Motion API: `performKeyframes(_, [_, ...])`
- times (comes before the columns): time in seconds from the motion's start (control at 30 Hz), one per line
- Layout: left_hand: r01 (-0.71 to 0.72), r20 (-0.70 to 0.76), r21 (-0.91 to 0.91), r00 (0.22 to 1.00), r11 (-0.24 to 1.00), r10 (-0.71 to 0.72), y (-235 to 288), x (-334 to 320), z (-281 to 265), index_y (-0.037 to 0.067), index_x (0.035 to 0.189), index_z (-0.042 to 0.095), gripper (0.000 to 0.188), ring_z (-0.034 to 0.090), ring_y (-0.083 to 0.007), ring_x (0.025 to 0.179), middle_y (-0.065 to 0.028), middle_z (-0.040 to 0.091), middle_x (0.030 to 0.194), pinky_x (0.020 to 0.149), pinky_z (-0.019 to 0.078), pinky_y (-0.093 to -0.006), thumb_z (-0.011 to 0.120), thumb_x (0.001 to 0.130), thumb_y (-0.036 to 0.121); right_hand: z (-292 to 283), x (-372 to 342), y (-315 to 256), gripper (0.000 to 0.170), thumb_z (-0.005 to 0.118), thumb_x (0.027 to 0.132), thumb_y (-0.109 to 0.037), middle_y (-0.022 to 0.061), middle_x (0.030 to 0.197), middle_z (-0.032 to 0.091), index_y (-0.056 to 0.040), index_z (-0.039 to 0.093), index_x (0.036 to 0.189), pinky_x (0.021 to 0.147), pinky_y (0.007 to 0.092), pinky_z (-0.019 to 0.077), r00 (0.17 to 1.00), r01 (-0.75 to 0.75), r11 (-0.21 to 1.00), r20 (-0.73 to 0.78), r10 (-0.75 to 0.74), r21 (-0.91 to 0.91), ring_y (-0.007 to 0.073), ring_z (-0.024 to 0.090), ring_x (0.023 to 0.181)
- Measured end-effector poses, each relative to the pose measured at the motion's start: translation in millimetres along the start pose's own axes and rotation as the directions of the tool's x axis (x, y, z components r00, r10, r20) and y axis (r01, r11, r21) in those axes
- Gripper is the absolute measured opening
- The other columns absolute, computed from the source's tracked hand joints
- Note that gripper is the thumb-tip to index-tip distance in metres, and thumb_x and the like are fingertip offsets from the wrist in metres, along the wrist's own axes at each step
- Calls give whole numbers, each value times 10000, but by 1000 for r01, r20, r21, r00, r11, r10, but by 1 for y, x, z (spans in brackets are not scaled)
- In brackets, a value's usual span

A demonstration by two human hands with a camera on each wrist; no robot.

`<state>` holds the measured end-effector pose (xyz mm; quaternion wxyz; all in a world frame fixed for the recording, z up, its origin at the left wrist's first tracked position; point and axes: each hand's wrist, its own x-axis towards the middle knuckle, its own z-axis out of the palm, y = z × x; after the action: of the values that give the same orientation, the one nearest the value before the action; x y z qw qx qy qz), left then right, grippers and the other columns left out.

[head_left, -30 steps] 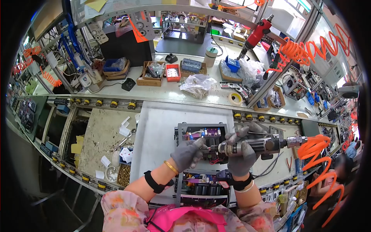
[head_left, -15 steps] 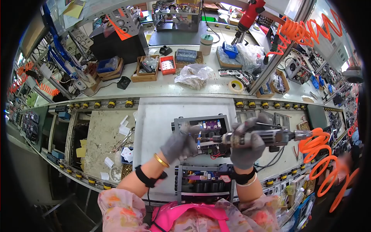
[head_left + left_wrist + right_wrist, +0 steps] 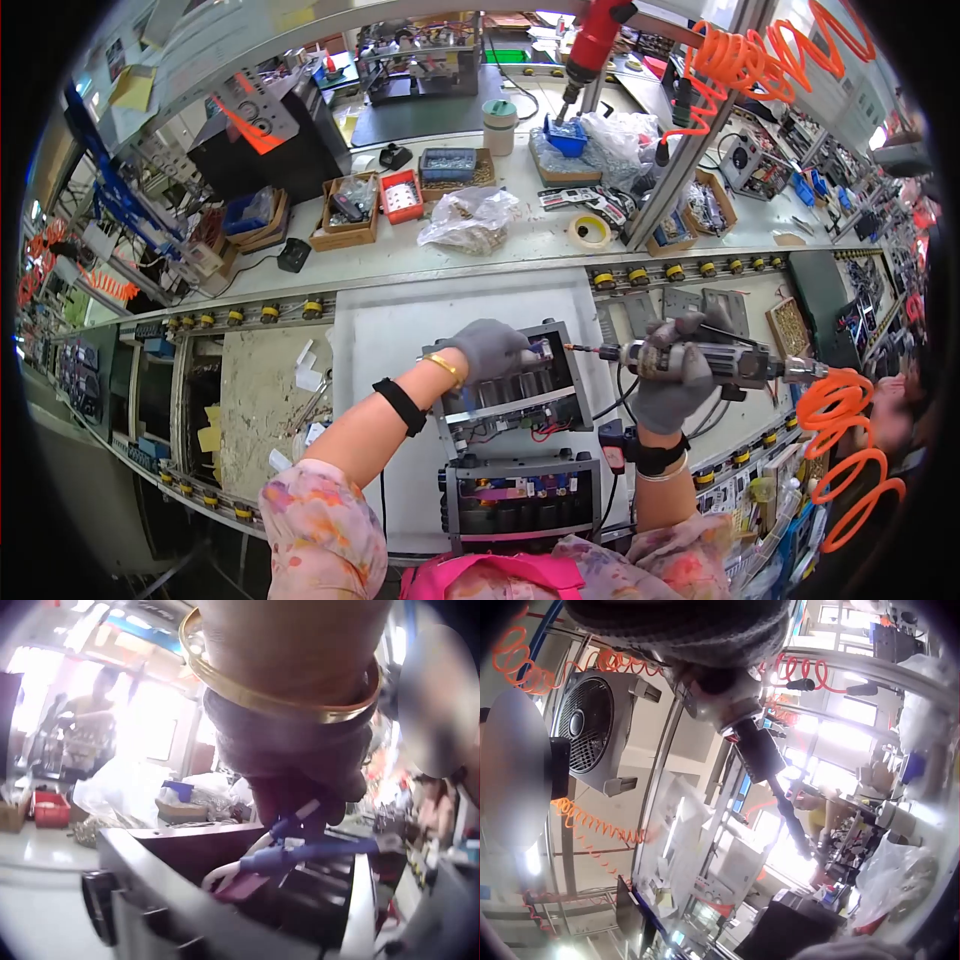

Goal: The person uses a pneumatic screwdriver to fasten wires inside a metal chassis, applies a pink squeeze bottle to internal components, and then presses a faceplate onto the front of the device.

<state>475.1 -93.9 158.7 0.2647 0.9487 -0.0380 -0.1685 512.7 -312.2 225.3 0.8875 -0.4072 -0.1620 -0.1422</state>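
My gloved left hand [image 3: 492, 350] reaches over the upper open metal chassis [image 3: 577, 385], which sits turned at a slant on the white board [image 3: 390, 450]. In the left wrist view its fingers point down beside blue-sleeved wires [image 3: 307, 853] with metal ends; I cannot tell whether they pinch one. My gloved right hand [image 3: 672, 385] grips an air screwdriver [image 3: 735, 365] held level, its long thin bit [image 3: 585, 348] pointing left just past the chassis's right side. That bit [image 3: 791, 817] shows again in the right wrist view. A second chassis [image 3: 520, 500] lies nearer my body.
A coiled orange air hose [image 3: 835, 415] trails from the screwdriver's back end. Behind the roller rail, the shelf holds a red box [image 3: 402, 197], a plastic bag [image 3: 470, 218] and a tape roll [image 3: 589, 232]. A red power tool [image 3: 597, 45] hangs above it.
My left hand has moved from beside the bit to over the upper chassis, which now sits more slanted. The right hand has drawn the screwdriver to the right, away from the chassis's middle.
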Motion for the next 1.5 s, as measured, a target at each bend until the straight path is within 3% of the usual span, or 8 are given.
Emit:
performKeyframes(0.03, [76,82,-72,994,995,-70,4,5,-6,104,849,681,373,607,-274,663,-100,630,651,640,455,-383,522,876,440,-2,1,6,525,492,690,-33,79,954,589,-50,438,1211,775,400,498,999,-33,998,7,33,45,179,589,746])
performKeyframes(0.13, [67,117,70,990,995,-75,5,19,-8,112,835,687,381,606,-265,669,-90,640,668,650,455,-373,545,852,465,-5,-1,28,520,466,690,-13,96,948,588,-49,423,1206,788,419,497,996,-63,998,69,61,30,181,592,759])
performKeyframes(0.53, [93,190,-66,979,993,-79,2,23,-14,78,820,673,434,589,-296,683,-120,622,687,675,458,-377,526,847,485,-16,-9,75,509,491,724,86,117,902,577,-29,404,1213,794,426,495,956,4,1000,295,-1,-8,188,598,782])
performKeyframes(0.7, [-96,-43,-18,995,995,95,-27,18,6,97,881,676,343,590,-324,787,-126,635,819,711,459,-398,578,824,420,-21,-15,89,518,496,725,121,126,899,577,-16,396,1215,760,359,515,919,-30,995,389,65,-94,186,599,800])
performKeyframes(0.93, [93,184,15,979,996,-94,-8,20,-6,111,947,685,310,607,-310,827,-133,653,870,746,464,-387,624,792,372,-14,-18,91,485,486,722,92,91,916,561,-19,427,1190,755,343,513,905,-268,936,274,325,-228,166,600,771])
performKeyframes(1.27, [168,212,-44,965,985,-155,-13,19,-10,118,942,695,302,614,-294,835,-130,662,871,765,471,-361,660,756,353,-15,-18,99,518,523,731,141,79,903,555,-32,408,1206,695,268,508,885,-250,944,346,313,-215,152,599,800])
performKeyframes(1.43, [190,239,50,951,981,-196,0,18,-16,100,1010,665,335,617,-306,863,-153,658,884,786,472,-371,654,757,318,-7,-17,104,497,560,720,139,60,892,564,-26,450,1176,707,251,502,873,-345,895,253,417,-284,131,588,818])
performKeyframes(1.5, [191,88,95,976,977,-200,-1,23,-5,66,1066,604,364,619,-324,874,-169,655,874,779,480,-387,630,768,272,1,-14,104,469,588,709,136,50,894,571,-9,496,1146,718,241,495,871,-358,879,225,436,-316,114,579,833])
